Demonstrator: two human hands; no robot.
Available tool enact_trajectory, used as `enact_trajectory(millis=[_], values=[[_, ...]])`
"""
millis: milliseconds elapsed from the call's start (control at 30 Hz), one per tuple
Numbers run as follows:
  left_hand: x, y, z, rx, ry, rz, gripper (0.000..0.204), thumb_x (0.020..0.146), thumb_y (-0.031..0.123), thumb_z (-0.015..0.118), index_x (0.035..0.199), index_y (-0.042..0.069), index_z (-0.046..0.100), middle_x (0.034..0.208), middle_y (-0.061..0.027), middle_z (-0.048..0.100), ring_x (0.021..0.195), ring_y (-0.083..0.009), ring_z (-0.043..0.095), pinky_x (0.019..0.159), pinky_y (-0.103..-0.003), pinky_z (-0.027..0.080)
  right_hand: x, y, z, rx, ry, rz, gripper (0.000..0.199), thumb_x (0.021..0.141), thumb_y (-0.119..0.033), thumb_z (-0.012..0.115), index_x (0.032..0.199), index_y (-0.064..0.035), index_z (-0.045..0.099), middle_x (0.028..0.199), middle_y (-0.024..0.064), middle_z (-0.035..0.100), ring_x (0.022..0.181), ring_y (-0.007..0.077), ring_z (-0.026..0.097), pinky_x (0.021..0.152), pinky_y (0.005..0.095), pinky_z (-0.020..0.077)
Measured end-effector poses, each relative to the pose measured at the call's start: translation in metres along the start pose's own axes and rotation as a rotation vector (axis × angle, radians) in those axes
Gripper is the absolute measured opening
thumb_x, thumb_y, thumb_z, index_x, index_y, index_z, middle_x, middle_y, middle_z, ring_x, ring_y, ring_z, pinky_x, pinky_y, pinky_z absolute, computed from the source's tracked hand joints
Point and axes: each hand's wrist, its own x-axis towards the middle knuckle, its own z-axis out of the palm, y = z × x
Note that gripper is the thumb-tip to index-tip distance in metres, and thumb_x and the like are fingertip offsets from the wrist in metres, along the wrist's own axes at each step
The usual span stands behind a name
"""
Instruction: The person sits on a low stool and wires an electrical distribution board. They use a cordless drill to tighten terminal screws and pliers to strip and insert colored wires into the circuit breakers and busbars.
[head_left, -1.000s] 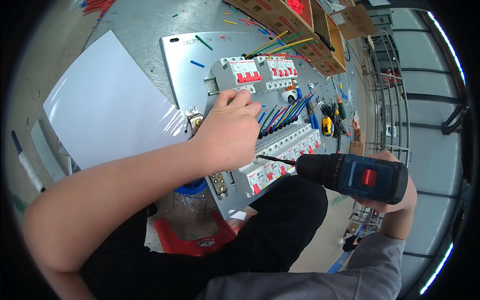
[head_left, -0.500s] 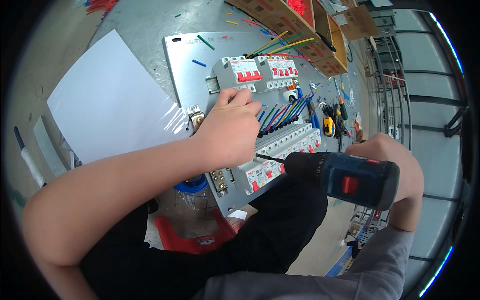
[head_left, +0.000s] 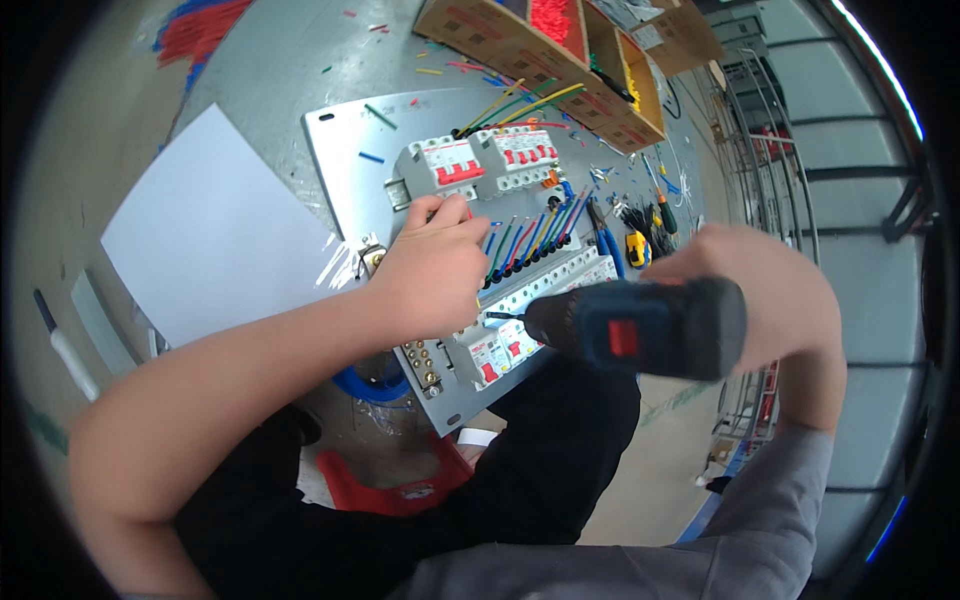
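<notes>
My right hand [head_left: 770, 300] grips a blue and black cordless drill [head_left: 640, 325] whose bit tip points left at the lower row of white circuit breakers [head_left: 505, 340] on a grey metal mounting plate [head_left: 335, 140]. My left hand [head_left: 435, 270] rests on the plate between the two breaker rows, fingers pinched near a wire below the upper breakers [head_left: 480, 160]. Several blue, red and green wires [head_left: 535, 235] run between the rows. What the left fingers pinch is hidden.
A white sheet of paper [head_left: 215, 230] lies left of the plate. Cardboard bins [head_left: 540, 35] with coloured wire pieces stand at the back. Screwdrivers and pliers [head_left: 645, 225] lie to the right. A red stool [head_left: 395, 480] shows below. Metal shelving [head_left: 790, 170] stands at the right.
My right hand has brought the drill leftward and closer to the lower breakers. My left hand has stayed in about the same spot on the plate.
</notes>
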Motion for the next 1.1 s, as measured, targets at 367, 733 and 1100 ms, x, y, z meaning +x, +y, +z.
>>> enact_trajectory(millis=[367,733,1100], values=[[0.007,-0.028,-0.043,0.112,0.179,0.164,0.009,0.096,0.009,0.072,0.100,0.007,0.079,0.099,-0.0066,0.066,0.103,-0.0300,0.060,0.095,-0.044,0.047,-0.119,0.067,0.027,-0.067,0.725,-0.086,0.033,0.082,-0.014,0.085,0.112,-0.0005,0.078,0.090,0.0048,0.076,0.080,0.0174,0.072,0.076,0.0308,0.0581],[0.016,-0.014,-0.054,0.357,-0.060,0.400,0.016,0.082,0.011,0.080,0.097,0.016,0.084,0.107,-0.0026,0.065,0.110,-0.0275,0.059,0.103,-0.043,0.045,-0.150,0.195,0.246,1.301,1.862,0.377,0.045,0.104,-0.016,0.072,0.143,0.0044,0.063,0.083,0.0022,0.058,0.075,0.0138,0.059,0.074,0.0297,0.0486],[0.029,-0.013,-0.029,0.284,-0.203,0.341,0.019,0.073,0.002,0.075,0.090,0.011,0.075,0.114,-0.0088,0.063,0.119,-0.0370,0.056,0.107,-0.050,0.042,-0.079,0.270,0.326,1.204,2.034,0.420,0.035,0.102,-0.008,0.074,0.135,-0.0007,0.070,0.092,-0.0021,0.064,0.077,0.0091,0.061,0.072,0.0289,0.0521]])
